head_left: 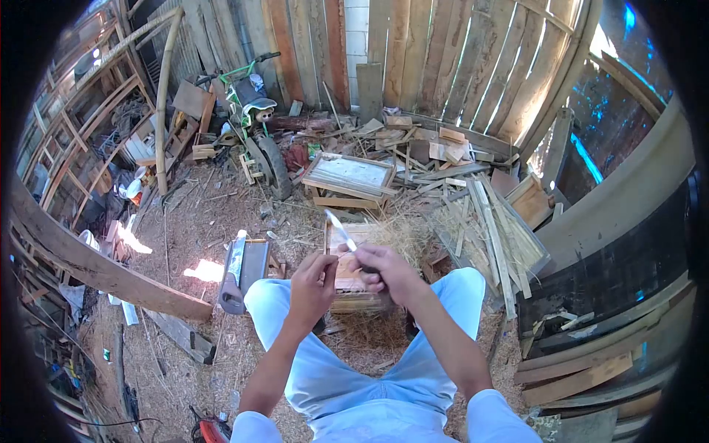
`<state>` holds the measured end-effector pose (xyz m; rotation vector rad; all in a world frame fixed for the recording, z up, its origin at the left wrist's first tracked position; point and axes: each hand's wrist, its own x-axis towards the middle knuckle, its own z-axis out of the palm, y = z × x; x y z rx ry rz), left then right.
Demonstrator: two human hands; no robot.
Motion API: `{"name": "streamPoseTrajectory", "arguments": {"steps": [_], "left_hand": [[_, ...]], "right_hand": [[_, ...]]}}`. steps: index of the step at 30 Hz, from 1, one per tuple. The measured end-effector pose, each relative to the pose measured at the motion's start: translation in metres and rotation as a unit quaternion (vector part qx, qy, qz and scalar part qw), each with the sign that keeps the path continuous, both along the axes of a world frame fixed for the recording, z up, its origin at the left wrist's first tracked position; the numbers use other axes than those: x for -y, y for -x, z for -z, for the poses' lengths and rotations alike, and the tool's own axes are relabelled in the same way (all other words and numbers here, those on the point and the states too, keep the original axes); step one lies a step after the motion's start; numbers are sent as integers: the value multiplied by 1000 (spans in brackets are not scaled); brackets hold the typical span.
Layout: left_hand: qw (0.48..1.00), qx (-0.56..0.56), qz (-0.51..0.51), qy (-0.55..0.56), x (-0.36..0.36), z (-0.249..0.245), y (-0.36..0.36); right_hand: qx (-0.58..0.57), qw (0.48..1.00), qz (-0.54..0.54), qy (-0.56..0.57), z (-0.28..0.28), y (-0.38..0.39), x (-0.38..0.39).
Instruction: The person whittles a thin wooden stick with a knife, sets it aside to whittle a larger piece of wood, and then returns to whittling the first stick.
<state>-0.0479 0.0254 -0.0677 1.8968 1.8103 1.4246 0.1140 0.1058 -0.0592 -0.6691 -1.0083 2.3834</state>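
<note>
My right hand (388, 272) is closed round the dark handle of a knife (340, 228), whose pale blade points up and to the left. Close beside it, my left hand (313, 282) is closed in a pinch near the knife. Whatever lies between those fingertips is too small to make out. Below both hands, between my knees, stands a low wooden box or stand (354, 301) with dry straw at its right. To the left of my knee, what looks like a handsaw (233, 284) lies along a dark panel (254, 260).
Ahead stands a small green-framed motorbike (258, 136) before the plank wall. A wooden frame (350, 176) and scrap wood (436, 148) are piled beyond the straw. Long strips (496, 236) lie to the right. A curved beam (111, 255) crosses the left side.
</note>
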Motion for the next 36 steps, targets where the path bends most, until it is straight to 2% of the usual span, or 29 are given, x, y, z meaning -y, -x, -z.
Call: {"name": "streamPoseTrajectory", "arguments": {"steps": [4,8,11,13,17,22,23,25,27,29,33,36], "left_hand": [[1000,-24,5,-9,10,4,18],[998,-51,37,27,21,0,29],[999,-1,40,28,24,-1,34],[994,31,-1,104,29,-4,47],[999,-15,-7,30,39,4,69],[993,-35,-84,74,44,-7,82],[994,-2,-91,53,37,2,82],[994,33,-97,33,26,13,75],[994,83,-62,28,6,14,52],[998,51,-22,-6,-7,2,21],[1000,-6,23,-13,-13,0,-1],[1000,-22,18,-2,-2,-3,10]], "right_hand": [[2,997,71,18,-3,-36,-28],[5,999,41,10,-6,-57,-43],[24,996,84,-8,-7,-68,-51],[7,989,145,-17,-5,-82,-65],[14,983,180,-21,-3,-119,-93],[-36,957,283,-50,-11,-135,-98],[38,951,298,-70,-11,-128,-91],[98,972,199,-80,-19,-97,-61],[129,985,85,-79,-18,-57,-32],[100,992,10,-74,-6,-22,-11],[18,999,22,-27,0,1,-6],[40,997,65,-16,-2,-21,-27]]}}
